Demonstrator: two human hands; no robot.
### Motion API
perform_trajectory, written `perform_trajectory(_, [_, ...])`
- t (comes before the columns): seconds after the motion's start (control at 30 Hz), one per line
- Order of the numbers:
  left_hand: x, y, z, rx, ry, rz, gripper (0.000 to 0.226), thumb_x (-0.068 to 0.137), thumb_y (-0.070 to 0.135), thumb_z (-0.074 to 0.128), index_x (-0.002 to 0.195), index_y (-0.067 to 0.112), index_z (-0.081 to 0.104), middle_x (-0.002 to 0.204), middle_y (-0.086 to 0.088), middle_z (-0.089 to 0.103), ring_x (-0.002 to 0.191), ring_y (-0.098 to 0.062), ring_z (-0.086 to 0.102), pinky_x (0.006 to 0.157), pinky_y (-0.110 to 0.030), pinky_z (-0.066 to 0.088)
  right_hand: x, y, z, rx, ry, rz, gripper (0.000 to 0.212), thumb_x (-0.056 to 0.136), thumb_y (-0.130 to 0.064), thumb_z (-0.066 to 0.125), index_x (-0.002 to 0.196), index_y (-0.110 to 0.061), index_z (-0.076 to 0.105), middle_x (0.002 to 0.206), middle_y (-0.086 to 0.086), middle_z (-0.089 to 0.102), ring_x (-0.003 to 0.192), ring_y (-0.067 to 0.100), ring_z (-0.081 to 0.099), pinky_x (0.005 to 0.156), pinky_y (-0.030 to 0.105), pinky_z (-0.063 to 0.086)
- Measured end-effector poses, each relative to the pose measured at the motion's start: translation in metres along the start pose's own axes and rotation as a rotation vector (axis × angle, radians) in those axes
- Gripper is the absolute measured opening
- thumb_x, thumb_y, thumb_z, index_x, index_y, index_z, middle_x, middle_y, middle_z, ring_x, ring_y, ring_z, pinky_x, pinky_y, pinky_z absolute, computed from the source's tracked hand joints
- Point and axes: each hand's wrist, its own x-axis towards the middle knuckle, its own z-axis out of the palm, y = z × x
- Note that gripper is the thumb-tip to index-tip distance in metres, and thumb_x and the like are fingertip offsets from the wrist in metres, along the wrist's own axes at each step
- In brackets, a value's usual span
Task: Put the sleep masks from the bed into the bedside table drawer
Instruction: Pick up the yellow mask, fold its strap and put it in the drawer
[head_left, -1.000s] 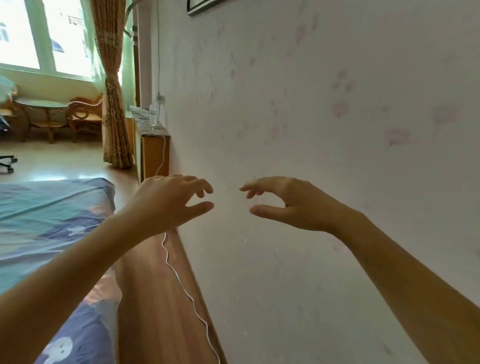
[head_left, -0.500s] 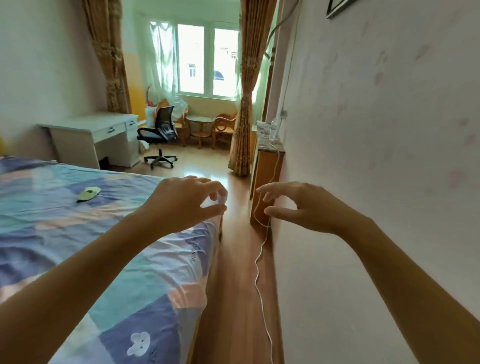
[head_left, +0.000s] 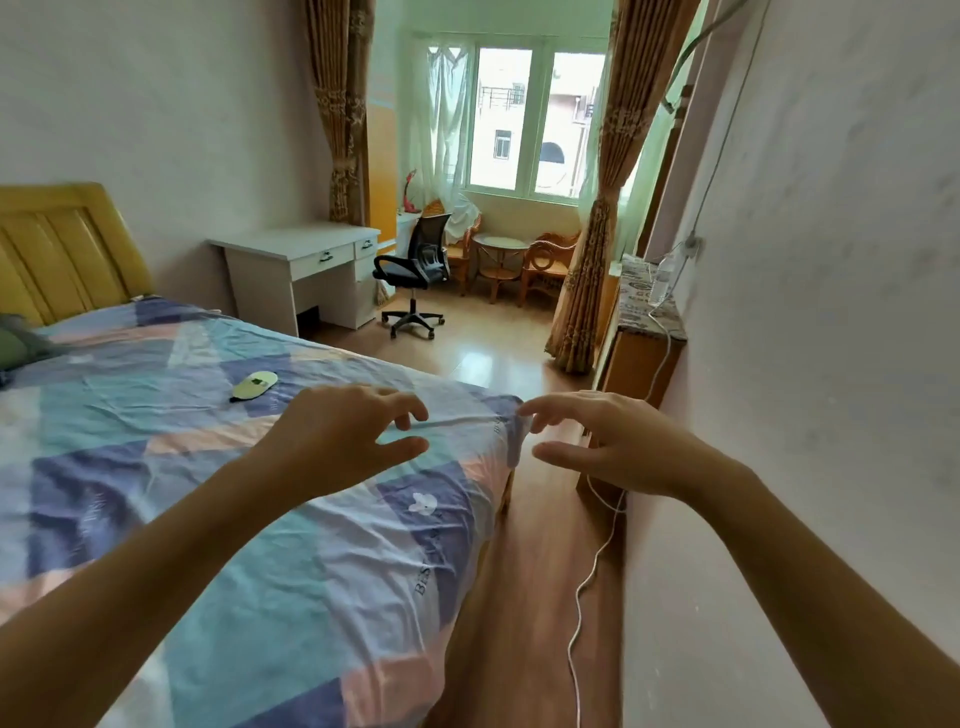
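A pale yellow-green sleep mask (head_left: 254, 385) lies flat on the bed (head_left: 182, 467), which has a blue, teal and pink patchwork sheet. My left hand (head_left: 343, 441) hovers over the sheet a little to the right of and nearer than the mask, fingers apart and empty. My right hand (head_left: 608, 441) is held out past the bed's corner, above the wooden floor, also empty with fingers spread. A grey-green object (head_left: 21, 343) at the far left edge is blurred. No bedside table drawer is identifiable.
A yellow wooden headboard (head_left: 62, 249) stands at the left. A white desk (head_left: 301, 265) and black office chair (head_left: 415, 270) are beyond the bed. A wooden cabinet (head_left: 639, 353) stands against the right wall, with a white cable (head_left: 592, 566) trailing along the narrow floor strip.
The view has swung left from the wall to the bed and room. The sleep mask and headboard have come into sight. Both hands stay raised and empty.
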Motion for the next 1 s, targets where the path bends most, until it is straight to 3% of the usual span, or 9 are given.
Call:
perform_trajectory(0.17, [0.106,-0.048,0.040,-0.012,0.009,0.012,0.038,0.084,0.062,0.047,0.116,0.042,0.054,0.106,0.023,0.062,0.091,-0.001,0.060,0.058,-0.020,0.037,0.092,0.068,-0.005,-0.013,-0.009,0.006,0.044,0.090,-0.048,0.053,0.132,-0.043,0.044,0.119,-0.019,0.061,0.108,0.003,0.058,0.095,0.031,0.049])
perform_trajectory(0.37, [0.249,-0.090,0.074,-0.016,-0.005,0.080,0.037,0.085,0.061,0.046,0.115,0.043,0.054,0.103,0.024,0.062,0.093,0.002,0.058,0.070,-0.023,0.046,0.182,0.153,-0.026,-0.009,0.025,0.094,0.044,0.090,-0.051,0.050,0.133,-0.043,0.043,0.116,-0.024,0.057,0.107,-0.002,0.055,0.096,0.029,0.049])
perform_trajectory(0.67, [0.426,-0.108,0.147,-0.050,0.003,0.153,0.033,0.085,0.062,0.046,0.112,0.045,0.054,0.102,0.025,0.062,0.086,0.002,0.060,0.071,-0.025,0.048,0.280,0.296,-0.041,-0.003,0.026,0.185,0.044,0.090,-0.052,0.050,0.133,-0.045,0.041,0.119,-0.022,0.058,0.110,-0.002,0.053,0.099,0.030,0.047])
perform_trajectory(0.9, [0.573,-0.132,0.208,-0.035,0.014,0.116,0.034,0.085,0.061,0.046,0.114,0.045,0.054,0.101,0.026,0.062,0.084,0.003,0.058,0.065,-0.020,0.040,0.388,0.433,-0.046,-0.005,-0.011,0.127,0.047,0.090,-0.053,0.049,0.135,-0.045,0.038,0.125,-0.020,0.057,0.113,-0.001,0.054,0.100,0.032,0.047])
perform_trajectory(1.0, [0.641,-0.146,0.230,-0.009,0.005,0.067,0.034,0.084,0.062,0.047,0.114,0.045,0.054,0.100,0.027,0.061,0.078,0.007,0.052,0.059,-0.010,0.031,0.440,0.492,-0.057,-0.026,-0.042,0.097,0.048,0.091,-0.051,0.049,0.137,-0.043,0.038,0.124,-0.020,0.058,0.113,-0.003,0.053,0.100,0.031,0.046])
